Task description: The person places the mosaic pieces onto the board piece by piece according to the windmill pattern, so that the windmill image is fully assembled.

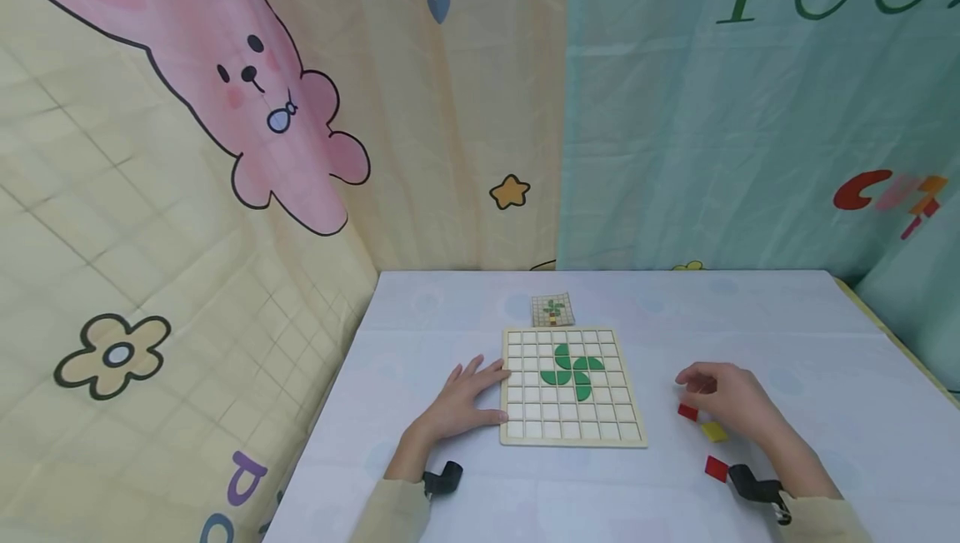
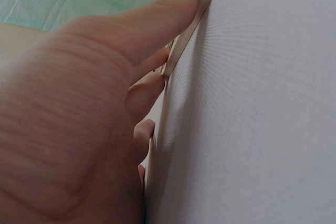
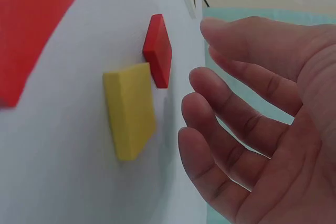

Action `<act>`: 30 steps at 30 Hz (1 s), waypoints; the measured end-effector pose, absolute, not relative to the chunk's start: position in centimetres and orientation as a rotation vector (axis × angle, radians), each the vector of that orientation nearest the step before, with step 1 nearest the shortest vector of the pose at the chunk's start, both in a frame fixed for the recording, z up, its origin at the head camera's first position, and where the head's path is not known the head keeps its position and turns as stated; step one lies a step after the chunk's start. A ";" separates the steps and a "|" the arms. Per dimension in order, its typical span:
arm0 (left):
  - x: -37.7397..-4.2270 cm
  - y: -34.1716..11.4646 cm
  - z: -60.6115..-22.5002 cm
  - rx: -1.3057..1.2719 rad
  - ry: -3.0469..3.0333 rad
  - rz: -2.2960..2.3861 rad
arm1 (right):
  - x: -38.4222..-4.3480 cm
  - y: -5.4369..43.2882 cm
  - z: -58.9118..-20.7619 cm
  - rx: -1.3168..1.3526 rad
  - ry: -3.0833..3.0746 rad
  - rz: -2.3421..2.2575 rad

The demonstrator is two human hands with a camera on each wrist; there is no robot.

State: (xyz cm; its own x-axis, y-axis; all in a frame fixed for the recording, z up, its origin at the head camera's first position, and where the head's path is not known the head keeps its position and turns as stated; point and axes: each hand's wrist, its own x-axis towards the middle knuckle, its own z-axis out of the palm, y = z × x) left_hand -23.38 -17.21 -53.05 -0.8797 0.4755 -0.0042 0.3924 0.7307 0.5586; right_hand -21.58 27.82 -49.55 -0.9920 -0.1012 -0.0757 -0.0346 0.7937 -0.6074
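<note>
A square gridded board (image 1: 573, 445) lies on the white table. Green rounded tiles (image 1: 582, 385) form a pinwheel shape on its grid. My left hand (image 1: 467, 400) rests at the board's left edge, fingers spread and fingertips touching the rim; the left wrist view shows the thumb (image 2: 163, 19) along that rim. Right of the board, my right hand (image 1: 731, 397) hovers over small tiles, its fingers loosely bent with nothing between them. Below it are a red tile (image 3: 158, 51) and a yellow tile (image 3: 128, 111), close together. Another red tile (image 3: 31, 24) lies nearer to me.
Behind the board's far edge lies a small pattern card (image 1: 543, 318) with a green pinwheel and red and yellow marks. Printed curtains (image 1: 465, 110) hang behind and left of the table. Dark wrist cameras (image 1: 442, 479) sit on both wrists.
</note>
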 end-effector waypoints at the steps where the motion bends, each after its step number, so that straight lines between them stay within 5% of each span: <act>1: -23.4 -17.2 -53.1 0.700 2.783 0.850 | -21.6 27.9 -49.7 -0.109 2.869 -0.969; 30: -23.5 -17.2 -53.4 0.696 2.787 0.863 | -21.4 28.7 -50.7 -0.023 2.801 -0.937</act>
